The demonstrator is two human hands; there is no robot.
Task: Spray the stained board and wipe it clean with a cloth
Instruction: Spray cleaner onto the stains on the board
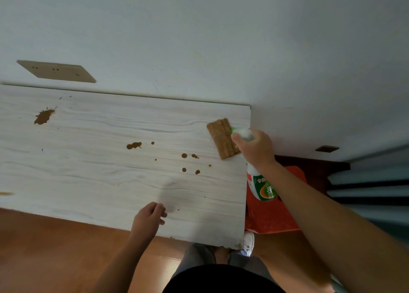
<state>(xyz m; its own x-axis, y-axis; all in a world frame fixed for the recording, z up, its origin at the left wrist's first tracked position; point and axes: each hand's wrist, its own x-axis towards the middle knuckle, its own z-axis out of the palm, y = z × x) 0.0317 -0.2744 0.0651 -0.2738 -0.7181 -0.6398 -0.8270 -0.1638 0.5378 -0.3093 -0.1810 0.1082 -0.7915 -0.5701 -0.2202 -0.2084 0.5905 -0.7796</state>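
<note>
Spraying step, stains untouched
Right hand (254,150) gripping spray bottle (262,185) at three o'clock; left hand (149,217) loosely curled, empty; next, aim at stained board (99,160); cloth (222,138) waits.

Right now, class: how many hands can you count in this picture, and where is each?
2. The left hand hovers at the board's near edge; the right hand grips the spray bottle beside the cloth.

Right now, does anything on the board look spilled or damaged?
Yes: brown stains dot the white board, a large splat far left, another mid-board, droplets near the cloth. The near right corner looks chipped.
</note>
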